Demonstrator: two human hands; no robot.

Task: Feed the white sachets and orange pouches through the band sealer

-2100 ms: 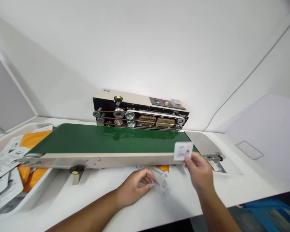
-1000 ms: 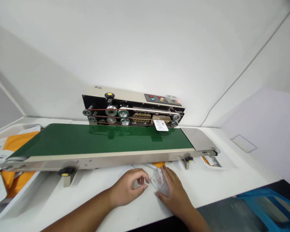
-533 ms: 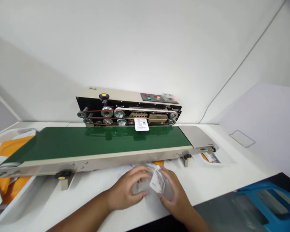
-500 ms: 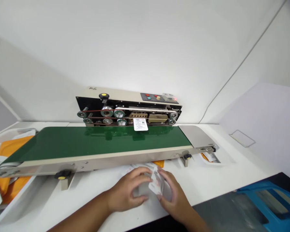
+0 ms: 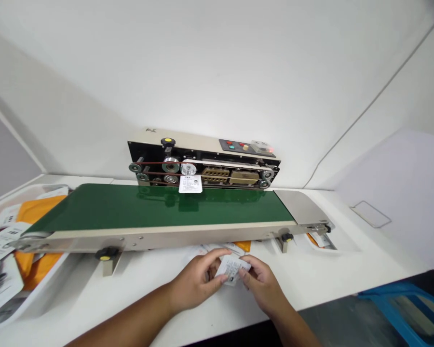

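Between my two hands, in front of the conveyor, is a small white printed packet (image 5: 232,268). My left hand (image 5: 199,279) pinches its left side between thumb and fingers. My right hand (image 5: 258,279) grips the right edge, thumb on the printed face. Behind them stands a band sealing machine (image 5: 206,159) with rollers, red-brown belts and a row of buttons. A second white printed packet (image 5: 190,184) hangs from its belts near the large rollers, over the green conveyor belt (image 5: 130,207).
At the left a white bin (image 5: 39,299) holds white printed packets and orange packets (image 5: 39,207). More packets lie under the conveyor. A white tray (image 5: 342,246) sits below its right end. A blue plastic stool (image 5: 401,303) stands at lower right.
The packet in the machine has travelled left along the belts. My left hand has closed onto the packet that my right hand held, and its printed face now lies flatter towards me.
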